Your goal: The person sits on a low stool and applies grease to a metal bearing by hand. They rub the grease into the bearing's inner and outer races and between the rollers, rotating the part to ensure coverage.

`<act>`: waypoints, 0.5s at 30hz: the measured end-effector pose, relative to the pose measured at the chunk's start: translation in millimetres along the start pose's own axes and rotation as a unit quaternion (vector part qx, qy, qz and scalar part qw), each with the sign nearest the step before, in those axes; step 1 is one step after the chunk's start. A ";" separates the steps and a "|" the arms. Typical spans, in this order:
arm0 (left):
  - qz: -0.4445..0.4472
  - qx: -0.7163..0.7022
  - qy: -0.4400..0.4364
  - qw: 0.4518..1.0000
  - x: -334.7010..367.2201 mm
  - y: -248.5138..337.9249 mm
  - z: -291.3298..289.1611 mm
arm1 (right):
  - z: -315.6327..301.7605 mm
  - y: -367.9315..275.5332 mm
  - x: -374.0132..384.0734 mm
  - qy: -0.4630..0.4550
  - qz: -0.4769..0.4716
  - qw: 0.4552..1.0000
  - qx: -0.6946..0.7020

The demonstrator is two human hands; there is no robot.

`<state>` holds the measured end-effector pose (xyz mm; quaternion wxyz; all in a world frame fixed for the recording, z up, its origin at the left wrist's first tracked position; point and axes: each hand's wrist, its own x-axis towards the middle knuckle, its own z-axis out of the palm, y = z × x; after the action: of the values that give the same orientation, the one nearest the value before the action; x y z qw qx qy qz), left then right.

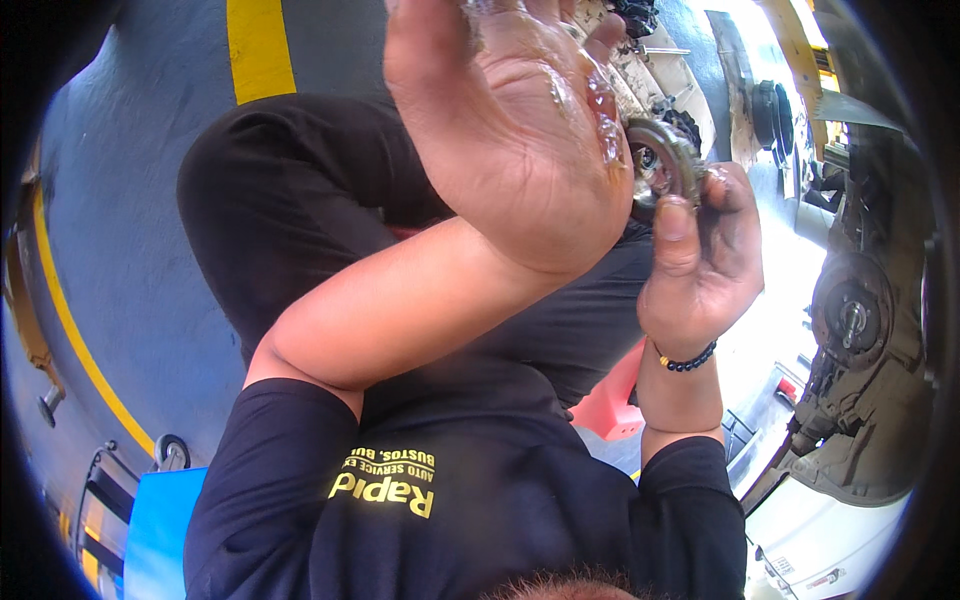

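My left hand (520,140) is turned palm up, its fingers stretched toward the top edge, where they are partly cut off. Amber grease (603,110) lies smeared along the edge of the palm. In my right hand (705,255) I grip a round metal bearing (684,158), thumb on the near side and fingers curled behind it. The bearing stands on edge against the greasy side of my left palm, and its inside looks wet with grease. A dark beaded bracelet (688,361) circles my right wrist.
To the right is a vehicle's underside with a wheel hub (852,318). Dirty dark parts (680,125) lie on a pale surface beyond the bearing. A red plastic object (615,398) is under my right forearm, a blue one (160,535) at lower left. Yellow lines (262,50) cross the floor.
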<state>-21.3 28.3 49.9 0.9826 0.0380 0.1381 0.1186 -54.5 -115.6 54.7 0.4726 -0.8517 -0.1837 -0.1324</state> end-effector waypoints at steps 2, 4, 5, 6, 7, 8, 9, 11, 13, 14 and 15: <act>0.013 0.002 0.001 1.000 0.0 -0.8 0.3 | 3.2 1.1 1.8 -0.014 -0.020 1.000 0.002; 0.024 0.003 -0.006 1.000 2.4 -1.3 0.8 | -2.0 -0.3 6.7 -0.061 -0.033 0.997 -0.030; 0.029 0.002 -0.013 1.000 3.8 -0.6 1.6 | -9.4 -1.5 10.2 -0.097 -0.037 0.993 -0.059; 0.031 0.002 -0.026 0.999 6.4 1.7 2.8 | -13.7 -2.4 11.1 -0.113 -0.001 0.993 -0.034; 0.020 -0.002 -0.053 0.998 11.9 4.6 3.0 | -19.4 -3.2 10.9 -0.125 0.037 0.991 -0.013; 0.005 -0.009 -0.091 0.996 18.9 7.1 1.5 | -23.6 -3.1 9.0 -0.115 0.111 0.985 0.065; -0.010 -0.016 -0.135 0.991 25.2 10.4 -2.3 | -27.7 -2.3 7.3 -0.104 0.184 0.967 0.143; -0.034 -0.045 -0.205 0.977 37.7 11.5 -16.0 | -37.3 3.6 9.5 -0.076 0.233 0.922 0.301; -0.063 -0.064 -0.241 0.966 44.1 12.5 -24.7 | -40.0 8.3 13.7 -0.043 0.262 0.867 0.422; -0.070 -0.059 -0.239 0.967 42.3 10.7 -24.8 | -40.6 11.9 13.7 -0.019 0.263 0.863 0.431; -0.078 -0.055 -0.239 0.966 40.8 8.6 -24.3 | -41.6 17.4 11.4 0.005 0.264 0.859 0.439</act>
<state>8.0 47.6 16.7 0.9938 0.0006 -0.1045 0.0369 -38.7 -157.4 67.6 0.8157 -0.5718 0.0109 0.0870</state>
